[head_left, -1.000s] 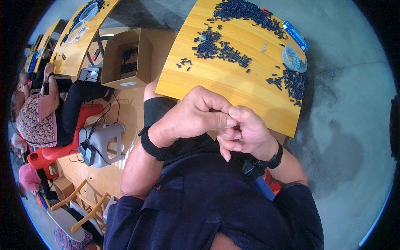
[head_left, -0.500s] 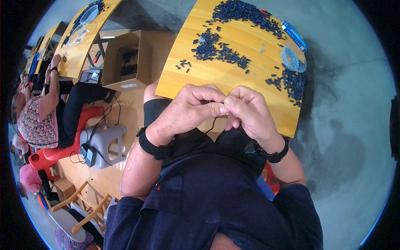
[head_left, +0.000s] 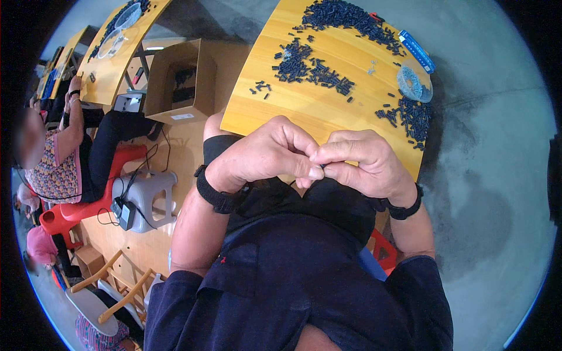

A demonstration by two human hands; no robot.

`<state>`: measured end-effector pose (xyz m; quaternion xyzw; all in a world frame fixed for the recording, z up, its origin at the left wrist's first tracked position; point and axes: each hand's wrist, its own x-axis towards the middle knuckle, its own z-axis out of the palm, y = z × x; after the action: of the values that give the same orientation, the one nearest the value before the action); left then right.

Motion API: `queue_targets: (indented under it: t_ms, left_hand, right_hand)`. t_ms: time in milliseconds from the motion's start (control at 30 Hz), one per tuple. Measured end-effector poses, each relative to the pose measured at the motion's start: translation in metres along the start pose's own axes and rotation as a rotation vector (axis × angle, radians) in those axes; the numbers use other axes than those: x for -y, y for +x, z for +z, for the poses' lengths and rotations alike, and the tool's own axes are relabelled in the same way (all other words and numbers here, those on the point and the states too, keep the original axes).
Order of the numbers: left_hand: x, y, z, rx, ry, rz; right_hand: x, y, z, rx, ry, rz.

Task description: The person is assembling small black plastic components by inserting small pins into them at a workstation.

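Note:
Over my lap, just off the near edge of the yellow wooden table (head_left: 252, 111), my two hands meet at the fingertips. My left hand (head_left: 266, 153) pinches with thumb and forefinger. Pressed against it, my right hand (head_left: 369, 164) is closed in a pinch too. A dark sliver shows between the fingertips, too small and covered to name. Beyond the hands, a scattered pile of short black cylindrical pieces (head_left: 329, 76) lies on the table. A larger pile of the same pieces (head_left: 345, 20) spreads along the far side, and another pile (head_left: 414, 120) lies at the right edge.
A clear round tub (head_left: 424, 92) with small light-blue bits and a blue box (head_left: 417, 51) stand at the table's right edge. To the left are an open cardboard box (head_left: 205, 76), a grey stool (head_left: 146, 199) with cables, and a seated person (head_left: 55, 164) at another table.
My right hand has turned and shifted slightly right and down, its thumb now lying level with the fingertips. My left hand keeps its pinch, its fingertips slightly lower.

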<state>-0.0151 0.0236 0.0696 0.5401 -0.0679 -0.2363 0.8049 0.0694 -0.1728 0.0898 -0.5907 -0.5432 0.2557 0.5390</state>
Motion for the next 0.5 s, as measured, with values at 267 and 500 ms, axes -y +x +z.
queue_targets:
  t_ms: [267, 500]
  left_hand:
    - [0.006, 0.007, 0.001, 0.058, -0.144, -0.047]
    - [0.014, 0.01, 0.003, -0.134, -0.08, 0.056]
  right_hand:
    - [0.004, 0.002, -0.007, 0.005, -0.02, 0.098]
    - [0.008, -0.002, -0.006, -0.111, -0.054, 0.318]
